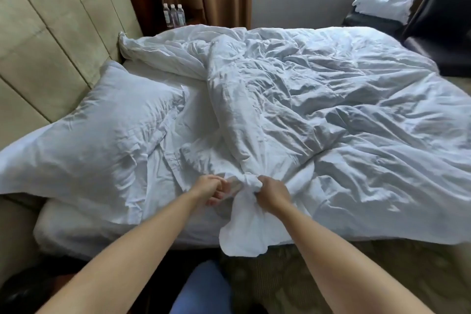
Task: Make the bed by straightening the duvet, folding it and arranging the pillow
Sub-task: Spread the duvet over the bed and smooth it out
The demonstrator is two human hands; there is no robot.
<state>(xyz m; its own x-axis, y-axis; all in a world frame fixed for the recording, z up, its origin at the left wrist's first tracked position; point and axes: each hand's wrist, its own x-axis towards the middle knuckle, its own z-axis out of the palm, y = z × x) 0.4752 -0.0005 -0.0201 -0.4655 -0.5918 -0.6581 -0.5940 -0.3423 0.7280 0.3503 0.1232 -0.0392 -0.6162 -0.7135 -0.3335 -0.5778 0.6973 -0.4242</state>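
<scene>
Bunching a twisted corner of the white duvet point(318, 109) at the near edge of the bed, the right hand point(272, 192) clamps the cloth in curled fingers, and a limp tail of fabric hangs below the grip over the mattress side. The left hand point(212, 187) sits just beside it, fingers curled at the same bunch; whether it truly holds cloth is hard to make out. The duvet is soft, thin-skinned and heavily creased, heaped in ridges across the bed. A plump, wrinkled pillow point(102, 130) lies against the padded headboard point(46, 41). Three clear bottles point(174, 16) stand beyond, blurred.
</scene>
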